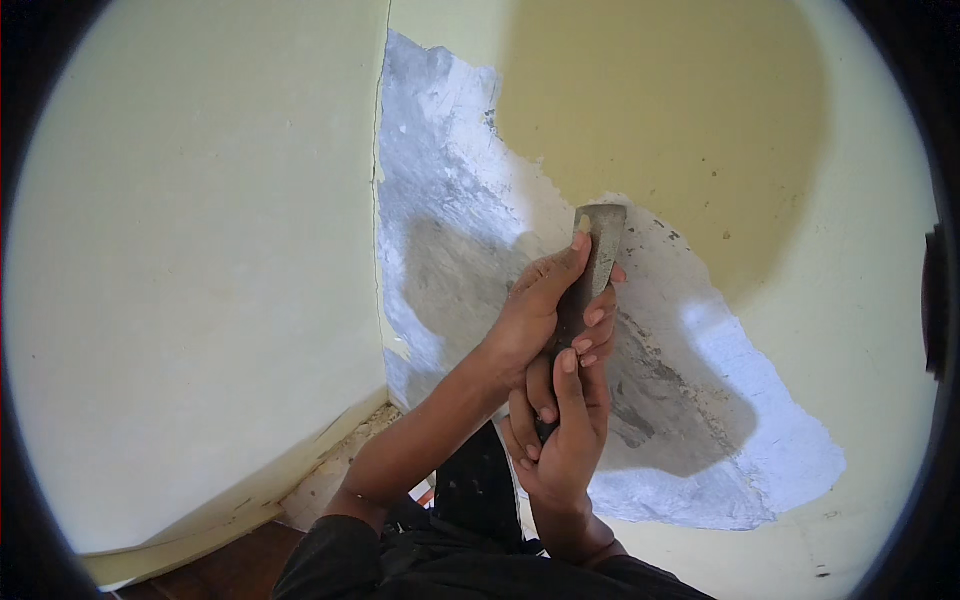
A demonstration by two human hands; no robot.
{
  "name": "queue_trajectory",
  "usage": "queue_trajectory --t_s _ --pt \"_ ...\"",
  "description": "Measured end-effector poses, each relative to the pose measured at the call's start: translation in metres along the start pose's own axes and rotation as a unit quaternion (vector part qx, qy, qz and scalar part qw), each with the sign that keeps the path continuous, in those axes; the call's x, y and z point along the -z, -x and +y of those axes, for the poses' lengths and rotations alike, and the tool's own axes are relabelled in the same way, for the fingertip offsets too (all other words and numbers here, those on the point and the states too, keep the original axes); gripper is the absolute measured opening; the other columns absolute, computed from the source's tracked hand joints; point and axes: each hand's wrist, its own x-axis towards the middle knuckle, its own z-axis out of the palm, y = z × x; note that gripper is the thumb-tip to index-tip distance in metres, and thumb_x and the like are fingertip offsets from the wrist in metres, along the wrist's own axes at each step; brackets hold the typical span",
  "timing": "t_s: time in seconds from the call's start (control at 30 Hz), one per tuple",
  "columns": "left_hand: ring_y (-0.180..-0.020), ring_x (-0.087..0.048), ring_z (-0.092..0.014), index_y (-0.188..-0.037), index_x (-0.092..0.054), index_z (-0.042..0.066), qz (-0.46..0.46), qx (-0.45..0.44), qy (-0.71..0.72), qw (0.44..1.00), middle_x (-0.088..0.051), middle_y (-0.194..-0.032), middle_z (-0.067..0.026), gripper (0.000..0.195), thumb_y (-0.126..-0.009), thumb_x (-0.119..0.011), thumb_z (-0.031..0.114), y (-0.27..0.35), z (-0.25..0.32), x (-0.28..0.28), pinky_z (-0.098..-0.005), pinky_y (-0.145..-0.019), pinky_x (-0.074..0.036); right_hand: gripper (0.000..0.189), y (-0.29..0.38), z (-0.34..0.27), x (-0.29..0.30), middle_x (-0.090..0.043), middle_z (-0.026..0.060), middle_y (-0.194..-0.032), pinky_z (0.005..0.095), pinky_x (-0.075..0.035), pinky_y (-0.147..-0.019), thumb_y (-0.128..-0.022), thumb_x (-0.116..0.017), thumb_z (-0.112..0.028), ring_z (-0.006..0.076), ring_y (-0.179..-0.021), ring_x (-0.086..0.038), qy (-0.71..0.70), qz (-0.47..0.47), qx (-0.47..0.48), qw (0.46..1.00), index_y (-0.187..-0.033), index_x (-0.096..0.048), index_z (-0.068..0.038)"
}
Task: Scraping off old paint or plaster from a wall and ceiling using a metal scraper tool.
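Observation:
Both of my hands are wrapped around one scraper with a worn metal blade [606,240], its wide end up against the wall. My left hand [541,300] grips it with the thumb lying along the blade. Around the lower part closes my right hand [574,412], with some fingertips showing beside the blade. The dark handle is mostly hidden by my fingers. The blade's edge meets the border between the bare grey-white patch [465,172] and the yellowish paint [660,112].
A pale painted wall [210,225] stands at the left, meeting the patched wall in a cracked corner. A ledge [225,532] runs along its foot, above a brown floor [232,566]. A dark object [934,300] shows at the right rim.

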Motion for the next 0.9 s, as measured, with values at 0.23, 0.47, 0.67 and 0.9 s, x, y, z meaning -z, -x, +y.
queue_trajectory --t_s 0.23,0.47,0.67,0.9 --pt "-0.046 -0.040 -0.012 -0.096 -0.050 0.002 -0.016 -0.045 -0.011 0.999 -0.042 -0.060 -0.0012 0.046 -0.095 -0.040 0.047 -0.014 0.026 0.002 -0.0265 -0.044 -0.038 0.011 -0.032 0.000 -0.002 -0.033 -0.0013 -0.059 0.0208 -0.021 -0.029 -0.098 -0.042 -0.022 0.0062 -0.034 -0.025 0.024 -0.059 0.006 0.998 -0.100 -0.047 -0.012" --pt "-0.044 -0.039 -0.013 -0.096 -0.049 0.002 -0.016 0.067 0.009 0.998 -0.042 -0.059 -0.0011 0.046 -0.095 -0.040 0.047 0.006 -0.005 0.007 -0.0266 -0.043 -0.037 0.008 0.010 0.006 0.002 -0.036 0.0012 -0.061 0.0227 -0.025 -0.030 -0.097 -0.043 -0.016 0.0093 -0.034 -0.032 -0.035 0.014 0.009 0.999 -0.104 -0.043 -0.012" --pt "-0.044 -0.039 -0.012 -0.096 -0.049 0.001 0.020 -0.007 -0.004 1.000 -0.042 -0.060 -0.0012 0.046 -0.095 -0.040 0.047 -0.007 0.010 0.004 -0.0264 -0.043 -0.036 0.009 -0.016 -0.003 0.005 -0.036 -0.0003 -0.061 0.0211 -0.024 -0.030 -0.097 -0.046 -0.016 0.0074 -0.034 -0.030 -0.018 -0.023 -0.029 0.999 -0.104 -0.044 -0.011" --pt "-0.043 -0.038 -0.011 -0.095 -0.050 0.002 -0.001 0.028 0.025 0.999 -0.042 -0.059 -0.0008 0.045 -0.095 -0.042 0.046 0.002 0.023 0.013 -0.0257 -0.042 -0.035 0.009 -0.013 0.017 -0.013 -0.034 -0.0014 -0.063 0.0197 -0.022 -0.030 -0.097 -0.043 -0.017 0.0065 -0.037 -0.028 -0.011 -0.008 -0.014 1.000 -0.106 -0.046 -0.016"
